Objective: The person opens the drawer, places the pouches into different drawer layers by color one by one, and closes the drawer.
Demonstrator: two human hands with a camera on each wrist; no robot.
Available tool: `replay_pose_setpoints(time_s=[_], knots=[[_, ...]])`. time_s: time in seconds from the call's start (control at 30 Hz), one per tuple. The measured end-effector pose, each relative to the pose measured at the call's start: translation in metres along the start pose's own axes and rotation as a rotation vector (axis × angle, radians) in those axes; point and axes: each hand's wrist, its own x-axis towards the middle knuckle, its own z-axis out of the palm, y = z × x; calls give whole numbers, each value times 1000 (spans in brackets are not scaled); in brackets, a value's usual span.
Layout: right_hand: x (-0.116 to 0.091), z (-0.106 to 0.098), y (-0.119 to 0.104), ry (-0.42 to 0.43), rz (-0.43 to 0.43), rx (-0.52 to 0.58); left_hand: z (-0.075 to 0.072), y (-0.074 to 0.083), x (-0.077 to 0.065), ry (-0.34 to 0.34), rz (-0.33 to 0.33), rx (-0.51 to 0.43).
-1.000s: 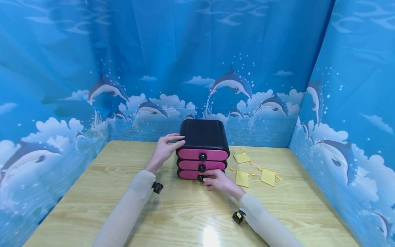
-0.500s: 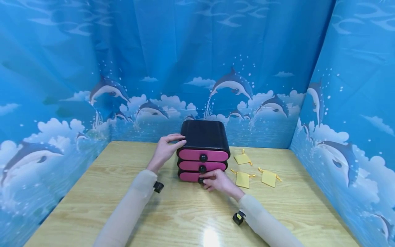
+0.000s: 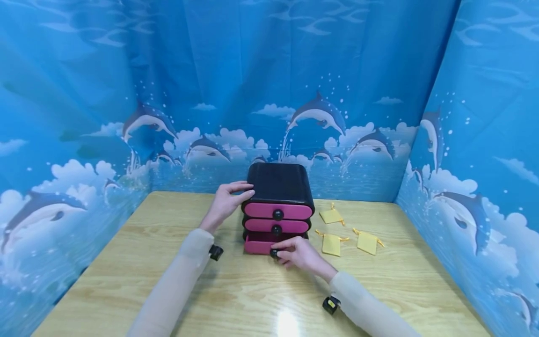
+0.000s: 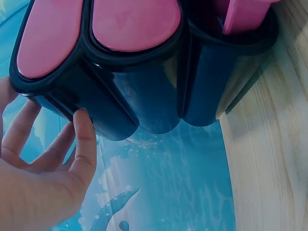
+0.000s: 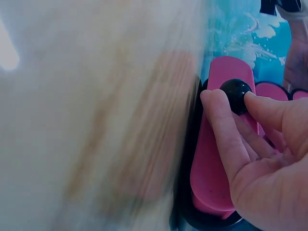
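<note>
A small black cabinet (image 3: 279, 185) with three pink drawers, each with a round black knob, stands on the table. My left hand (image 3: 222, 205) rests against its upper left side, fingers near the top edge; in the left wrist view the thumb (image 4: 84, 137) touches the black side wall. With my right hand (image 3: 304, 255) I pinch the knob (image 5: 236, 95) of the bottom drawer (image 3: 258, 247) between thumb and fingers. That drawer is pulled partly out, and part of its inside shows. The middle drawer (image 3: 258, 226) and top drawer (image 3: 258, 210) are pushed in.
Three small yellow drawstring pouches lie right of the cabinet: one behind (image 3: 331, 216), one nearer (image 3: 331, 245), one farther right (image 3: 367, 242). A blue dolphin-print curtain (image 3: 219, 93) stands behind the wooden table (image 3: 236, 299) and along its sides.
The bottom drawer has come out toward me, with my right hand pulling its knob. My left hand stays at the cabinet's upper left side.
</note>
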Motion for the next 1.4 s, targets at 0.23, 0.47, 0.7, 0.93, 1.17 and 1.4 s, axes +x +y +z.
replay_pose_setpoints(time_s=[0.23, 0.47, 0.7, 0.93, 1.17, 1.4], knots=[[-7, 3, -2, -17, -11, -35, -2, 3, 0, -15, -8, 14], [-12, 1, -2, -26, -40, -110, -3, 5, 2, -17, -6, 41], [-19, 1, -4, -37, -61, -114, -3, 6, 2, -25, -18, 33], [-22, 4, -5, -37, -62, -89, -3, 8, 0, -26, -10, 22], [-24, 7, -7, -42, -53, -59, -3, 6, 0, -30, -19, 23], [-25, 8, -6, -46, -30, -40, -3, 5, 1, -30, -27, 25]])
